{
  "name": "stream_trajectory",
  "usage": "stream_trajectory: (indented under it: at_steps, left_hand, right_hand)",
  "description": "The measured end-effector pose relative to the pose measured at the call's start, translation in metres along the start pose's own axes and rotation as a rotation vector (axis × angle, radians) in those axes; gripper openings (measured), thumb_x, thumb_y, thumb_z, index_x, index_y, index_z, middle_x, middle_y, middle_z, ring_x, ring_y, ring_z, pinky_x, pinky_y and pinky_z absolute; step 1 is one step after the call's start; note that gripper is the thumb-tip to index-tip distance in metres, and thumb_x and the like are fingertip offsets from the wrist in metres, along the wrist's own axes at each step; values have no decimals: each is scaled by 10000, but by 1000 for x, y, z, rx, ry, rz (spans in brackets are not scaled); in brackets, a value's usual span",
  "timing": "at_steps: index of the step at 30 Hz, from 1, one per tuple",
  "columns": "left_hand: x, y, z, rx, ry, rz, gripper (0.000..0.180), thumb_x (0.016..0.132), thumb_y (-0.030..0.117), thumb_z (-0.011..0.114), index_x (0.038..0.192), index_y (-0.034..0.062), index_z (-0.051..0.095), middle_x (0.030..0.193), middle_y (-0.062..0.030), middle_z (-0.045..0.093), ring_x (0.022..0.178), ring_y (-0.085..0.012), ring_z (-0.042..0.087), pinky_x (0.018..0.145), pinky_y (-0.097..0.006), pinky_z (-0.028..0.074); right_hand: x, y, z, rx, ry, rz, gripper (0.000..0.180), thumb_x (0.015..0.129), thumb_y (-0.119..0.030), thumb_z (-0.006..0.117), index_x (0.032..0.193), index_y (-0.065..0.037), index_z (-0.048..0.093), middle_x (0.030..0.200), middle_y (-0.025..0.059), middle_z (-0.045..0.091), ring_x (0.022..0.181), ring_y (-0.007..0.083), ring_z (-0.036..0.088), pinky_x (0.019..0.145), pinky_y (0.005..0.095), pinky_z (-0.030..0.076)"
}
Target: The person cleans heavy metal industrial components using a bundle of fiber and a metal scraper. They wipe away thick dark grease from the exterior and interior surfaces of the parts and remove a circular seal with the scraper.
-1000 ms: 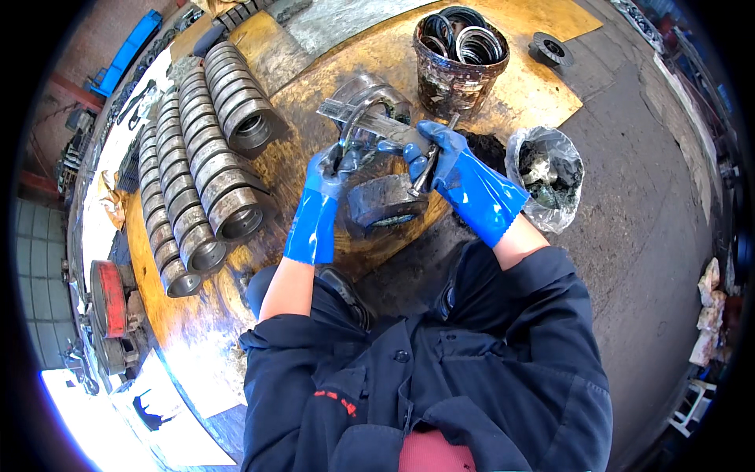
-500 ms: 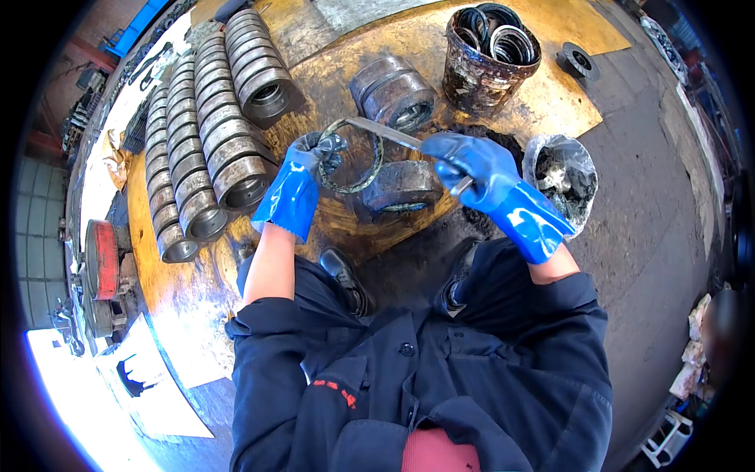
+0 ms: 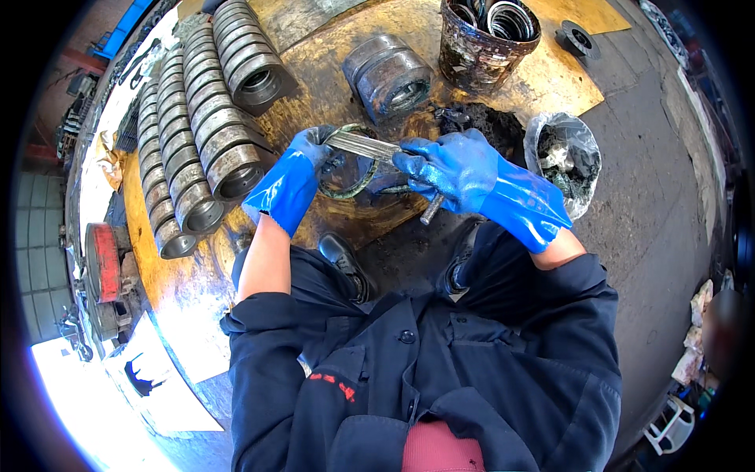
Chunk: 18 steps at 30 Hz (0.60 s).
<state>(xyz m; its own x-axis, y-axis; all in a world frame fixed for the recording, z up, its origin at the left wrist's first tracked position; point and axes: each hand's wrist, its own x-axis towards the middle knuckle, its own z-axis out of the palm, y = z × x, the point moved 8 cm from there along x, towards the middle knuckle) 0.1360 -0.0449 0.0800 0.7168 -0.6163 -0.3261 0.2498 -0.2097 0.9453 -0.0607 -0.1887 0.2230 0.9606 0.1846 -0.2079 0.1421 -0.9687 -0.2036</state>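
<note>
A thin, grimy ring [image 3: 363, 187] hangs in my left hand [image 3: 309, 153], whose blue-gloved fingers are closed on its left side. My right hand [image 3: 460, 167], also in a blue glove, grips a flat metal scraper [image 3: 360, 145]. The scraper's blade, smeared by motion, lies across the upper part of the ring, close to my left fingers. Its handle end pokes out below my right hand. Just beyond the ring stands a greasy steel roller [image 3: 388, 77]. A second roller [image 3: 391, 183] is mostly hidden behind the ring and my right hand.
Rows of steel rollers [image 3: 206, 102] lie at the left on an oily yellow sheet [image 3: 311, 86]. A dirty bucket [image 3: 480, 63] of rings stands at the far right. Nearer are a dark grease heap [image 3: 491, 122], a lined container [image 3: 583, 185] and a black spool-like part [image 3: 578, 39].
The scraper blade has turned to show its flat side and sits lower over the ring. My right hand has shifted slightly left and down. The ring stays in my left hand.
</note>
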Motion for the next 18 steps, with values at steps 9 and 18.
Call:
stream_trajectory:
  at_steps: [9, 18]
  left_hand:
    - [-1, -4, 2, 65, 50, -63, 159, 824, -15, 649, 982, -2, 648, 807, -70, 678, 645, -148, 639, 516, -291, 517]
    - [-36, 29, 21, -63, 11, -20, 158, 856, 76, 627, 992, -5, 641, 842, -69, 684, 654, -108, 593, 566, -242, 462]
  right_hand:
    - [-2, -5, -5, -116, 375, -277, 748, 598, -130, 733, 1284, -186, 440, 1125, 72, 581, 773, 321, 635, 579, 435, 516]
    - [3, 45, -3, 310, 598, -124, 290, 782, -143, 671, 1071, -145, 650, 884, 92, 672, 806, 293, 655, 679, 398, 528]
